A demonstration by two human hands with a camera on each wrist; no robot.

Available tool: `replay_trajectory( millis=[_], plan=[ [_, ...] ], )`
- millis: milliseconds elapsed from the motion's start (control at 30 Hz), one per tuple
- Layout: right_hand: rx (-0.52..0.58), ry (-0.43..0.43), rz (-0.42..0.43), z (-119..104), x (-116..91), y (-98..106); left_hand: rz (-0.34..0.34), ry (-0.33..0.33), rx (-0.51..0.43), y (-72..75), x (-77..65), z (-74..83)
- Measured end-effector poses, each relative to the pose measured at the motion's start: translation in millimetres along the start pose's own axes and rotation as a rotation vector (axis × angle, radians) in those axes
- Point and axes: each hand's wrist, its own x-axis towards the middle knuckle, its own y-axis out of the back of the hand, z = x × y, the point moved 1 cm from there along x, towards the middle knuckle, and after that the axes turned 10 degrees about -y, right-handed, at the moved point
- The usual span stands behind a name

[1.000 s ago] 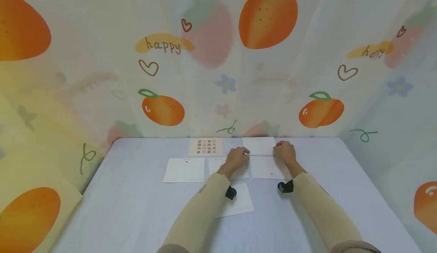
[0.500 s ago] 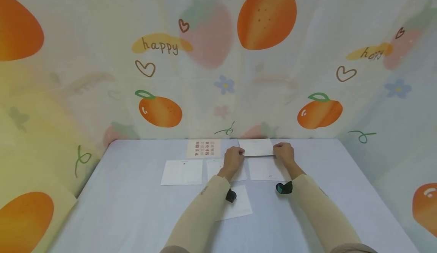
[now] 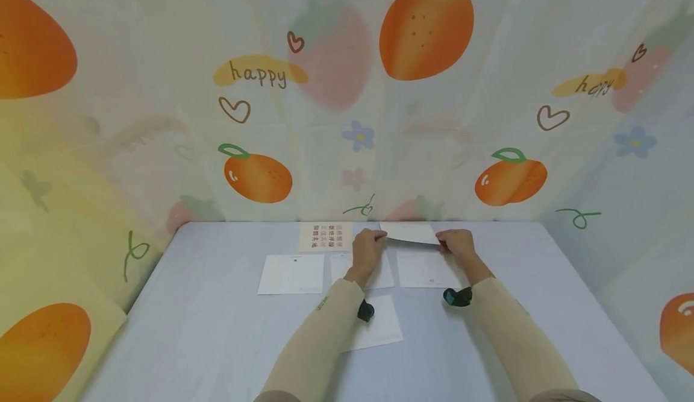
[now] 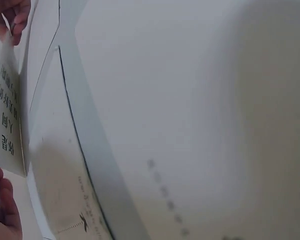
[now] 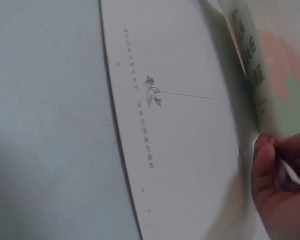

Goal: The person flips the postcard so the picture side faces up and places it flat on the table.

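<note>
A white postcard-like card (image 3: 409, 232) at the back of the table is held by both hands, its near edge raised. My left hand (image 3: 367, 257) pinches its left near corner. My right hand (image 3: 458, 249) pinches the right one, as the right wrist view also shows with the hand (image 5: 282, 182) at the lower right. Dark printed characters show on the underside of the card (image 4: 9, 107) in the left wrist view. Just in front lies another white card (image 3: 425, 268) with a small bird-like drawing, partly hidden by the right hand in the head view.
Left of the hands lie a card (image 3: 326, 237) with reddish characters and a white card (image 3: 291, 275). One more card (image 3: 387, 274) is partly covered by the left hand. A further card (image 3: 382, 323) lies nearer, partly under the left sleeve. A fruit-print curtain (image 3: 347, 167) stands behind the table.
The held card lay nearly flat a second ago; its near edge has since risen, with a dark strip showing below. The right hand has turned slightly and moved its grip on the corner.
</note>
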Motion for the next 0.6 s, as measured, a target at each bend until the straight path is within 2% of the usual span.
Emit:
replay_trajectory(
  millis=[133, 200, 300, 400, 600],
  plan=[
    [0.120, 0.027, -0.131, 0, 4, 4, 0.100, -0.051, -0.022, 2.0, 3.0, -0.4],
    [0.097, 0.058, -0.151, 1, 4, 7, 0.144, -0.065, -0.047, 3.4, 4.5, 0.0],
    [0.033, 0.105, -0.114, 3, 3, 8, 0.174, -0.051, -0.089, 5.1, 6.9, 0.6],
    [-0.016, 0.143, -0.070, 5, 1, 8, 0.170, -0.013, -0.112, 6.2, 9.3, 0.9],
    [-0.045, 0.133, -0.021, 3, 0, 7, 0.107, 0.063, -0.172, 7.4, 12.6, 2.7]
  ],
)
